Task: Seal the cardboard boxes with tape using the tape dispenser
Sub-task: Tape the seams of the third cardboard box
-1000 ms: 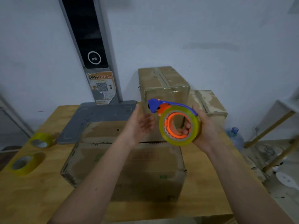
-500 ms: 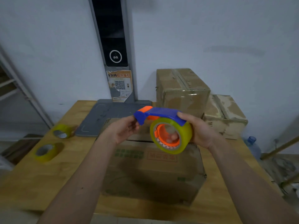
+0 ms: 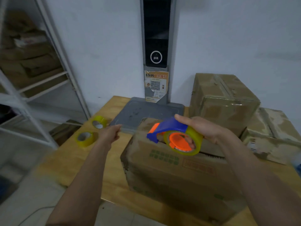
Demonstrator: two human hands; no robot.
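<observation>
— From the head view, how far along are we?

— Early on this one, we judge. The open box sits in front of us on the table, and its top seam under the tape dispenser looks unsealed, a dark gap showing along the flaps. Two boxes behind it, the tall box and the low box to its right, already carry tape across their tops, so those look done.

— And our grip?

— Our right hand is wrapped over the blue handle and the yellow roll, thumb on top, holding the dispenser just above the open box. Our left hand is out to the left with fingers curled together; it seems to pinch the free end of a clear strip drawn from the dispenser, though blur makes the strip faint.

— What is left?

— Laying the strip along the seam, pressing it down, cutting it. Two spare tape rolls lie near the table's left edge.
</observation>
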